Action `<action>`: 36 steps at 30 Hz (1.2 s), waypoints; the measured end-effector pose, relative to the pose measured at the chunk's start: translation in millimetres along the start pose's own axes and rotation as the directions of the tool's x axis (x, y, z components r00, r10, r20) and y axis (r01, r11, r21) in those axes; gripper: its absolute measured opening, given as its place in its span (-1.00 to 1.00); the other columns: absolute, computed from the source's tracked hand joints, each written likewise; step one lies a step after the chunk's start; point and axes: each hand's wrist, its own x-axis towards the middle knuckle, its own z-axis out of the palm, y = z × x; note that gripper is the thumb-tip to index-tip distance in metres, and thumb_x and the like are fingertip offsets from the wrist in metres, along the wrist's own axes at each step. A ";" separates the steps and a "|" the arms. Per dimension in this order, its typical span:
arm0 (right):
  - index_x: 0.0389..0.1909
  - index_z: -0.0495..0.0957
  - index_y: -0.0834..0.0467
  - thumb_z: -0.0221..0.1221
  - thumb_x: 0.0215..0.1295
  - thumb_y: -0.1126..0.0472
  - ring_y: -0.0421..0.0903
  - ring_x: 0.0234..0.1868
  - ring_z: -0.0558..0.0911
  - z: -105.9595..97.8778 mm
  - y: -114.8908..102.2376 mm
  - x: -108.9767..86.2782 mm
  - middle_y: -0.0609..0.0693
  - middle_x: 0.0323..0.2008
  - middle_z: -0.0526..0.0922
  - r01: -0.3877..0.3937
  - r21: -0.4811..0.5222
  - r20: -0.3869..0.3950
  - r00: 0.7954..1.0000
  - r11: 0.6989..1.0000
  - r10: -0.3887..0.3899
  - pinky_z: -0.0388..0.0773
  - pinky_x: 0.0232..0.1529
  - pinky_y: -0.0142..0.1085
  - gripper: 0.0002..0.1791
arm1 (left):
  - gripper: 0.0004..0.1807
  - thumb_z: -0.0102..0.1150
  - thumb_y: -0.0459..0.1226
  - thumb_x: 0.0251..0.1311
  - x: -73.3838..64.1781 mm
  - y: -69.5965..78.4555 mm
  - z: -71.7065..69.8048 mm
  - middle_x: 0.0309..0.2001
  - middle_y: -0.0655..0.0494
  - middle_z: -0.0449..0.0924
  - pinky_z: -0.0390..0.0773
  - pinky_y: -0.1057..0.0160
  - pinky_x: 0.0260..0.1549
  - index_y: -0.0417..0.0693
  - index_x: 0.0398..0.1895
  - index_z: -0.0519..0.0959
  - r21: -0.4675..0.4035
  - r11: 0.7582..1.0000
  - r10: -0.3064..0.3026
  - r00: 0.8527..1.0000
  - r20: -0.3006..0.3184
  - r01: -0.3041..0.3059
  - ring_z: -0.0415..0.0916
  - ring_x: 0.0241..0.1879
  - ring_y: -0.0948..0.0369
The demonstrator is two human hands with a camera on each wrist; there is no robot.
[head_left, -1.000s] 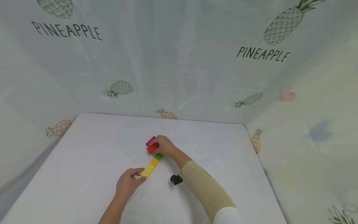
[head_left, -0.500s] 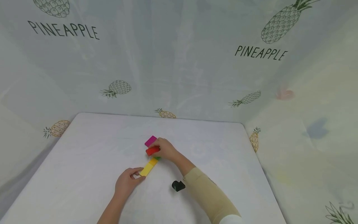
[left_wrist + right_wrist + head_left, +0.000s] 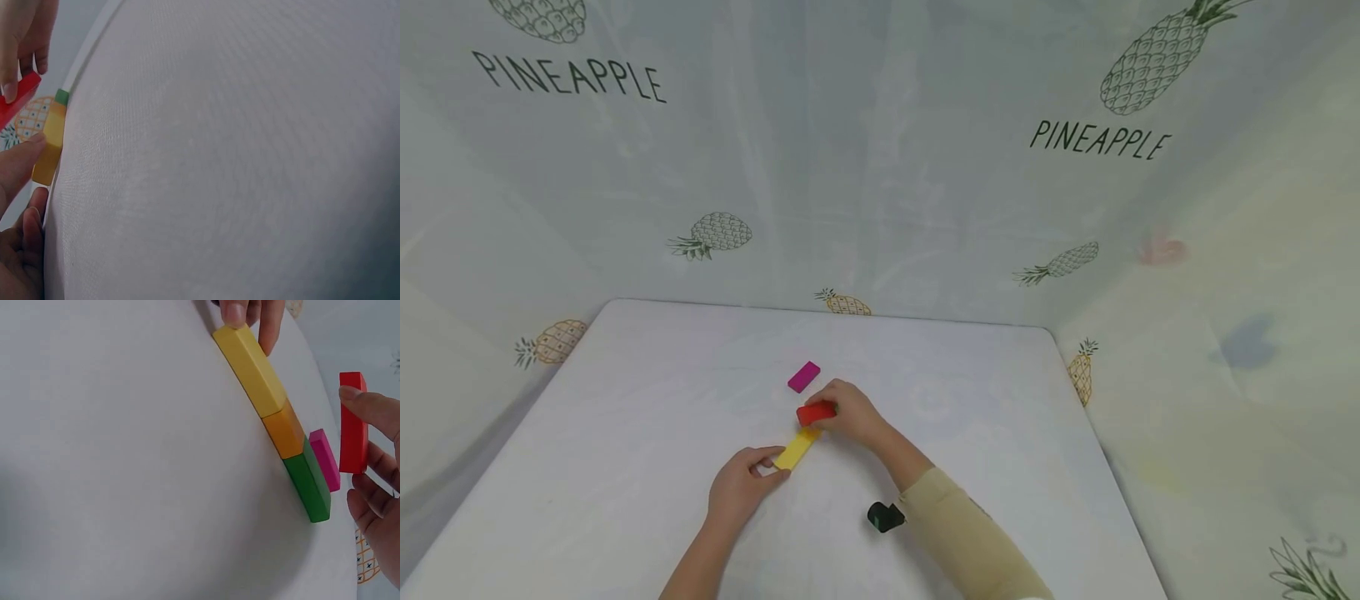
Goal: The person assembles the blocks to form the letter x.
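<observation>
My left hand point(image 3: 737, 492) pinches the near end of a yellow block point(image 3: 253, 372) lying on the white table, thumb on one side and fingers on the other. An orange block point(image 3: 284, 432) and then a green block point(image 3: 309, 487) continue the row, end to end. Above the row, my right hand point(image 3: 856, 418) holds a red block point(image 3: 354, 434) between thumb and fingers. From the head view, the red block and that hand cover the green part of the row. Beyond it, a magenta block point(image 3: 804, 377) lies by itself on the table.
The white tabletop point(image 3: 685, 383) ends at a curtain point(image 3: 880, 167) printed with pineapples at the back. A small black object point(image 3: 885, 517) shows beside the beige right sleeve point(image 3: 970, 533).
My right hand has moved slightly nearer and to the right with the red block, uncovering the magenta block and hiding the green one in the head view. My left hand stays at the yellow block.
</observation>
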 end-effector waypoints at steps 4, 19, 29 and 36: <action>-0.02 0.68 -0.05 0.42 0.13 0.10 -0.23 -0.07 0.46 3.7 4.6 -5.9 -0.20 -0.15 0.53 0.011 0.025 -0.037 0.999 1.000 -0.010 0.49 -0.12 -0.43 -0.65 | -0.55 0.50 -0.16 -0.03 0.1 -0.4 0.7 -0.35 0.20 0.48 0.33 0.26 -0.49 0.10 0.02 0.69 0.002 1.000 0.005 1.000 -0.005 -0.005 0.32 -0.43 0.18; -0.04 0.68 -0.02 0.43 0.11 0.06 -0.25 -0.22 0.45 18.4 9.4 -32.7 -0.22 -0.25 0.49 -0.036 0.167 -0.153 0.986 0.985 0.062 0.49 -0.23 -0.44 -0.64 | -0.55 0.49 -0.17 -0.02 -2.1 3.6 -1.1 -0.34 0.20 0.48 0.30 0.25 -0.50 0.09 0.02 0.69 0.001 1.000 0.005 1.000 0.001 -0.005 0.31 -0.43 0.18; -0.04 0.66 -0.01 0.42 0.11 0.05 -0.24 -0.24 0.45 31.2 16.8 -42.7 -0.21 -0.23 0.51 -0.018 0.238 -0.223 0.972 0.971 0.072 0.50 -0.25 -0.41 -0.64 | -0.54 0.48 -0.17 0.00 -3.0 5.0 -2.9 -0.33 0.19 0.48 0.31 0.25 -0.48 0.09 0.04 0.67 0.011 1.000 -0.003 1.000 0.007 0.003 0.32 -0.43 0.18; -0.04 0.66 -0.06 0.42 0.10 -0.02 -0.26 -0.28 0.43 40.8 19.5 -48.1 -0.22 -0.28 0.49 -0.030 0.275 -0.278 0.954 0.961 0.109 0.49 -0.30 -0.42 -0.61 | -0.55 0.48 -0.18 -0.01 -3.7 6.7 -3.3 -0.34 0.20 0.48 0.31 0.26 -0.48 0.08 0.04 0.68 0.007 1.000 0.003 1.000 0.002 -0.003 0.32 -0.43 0.19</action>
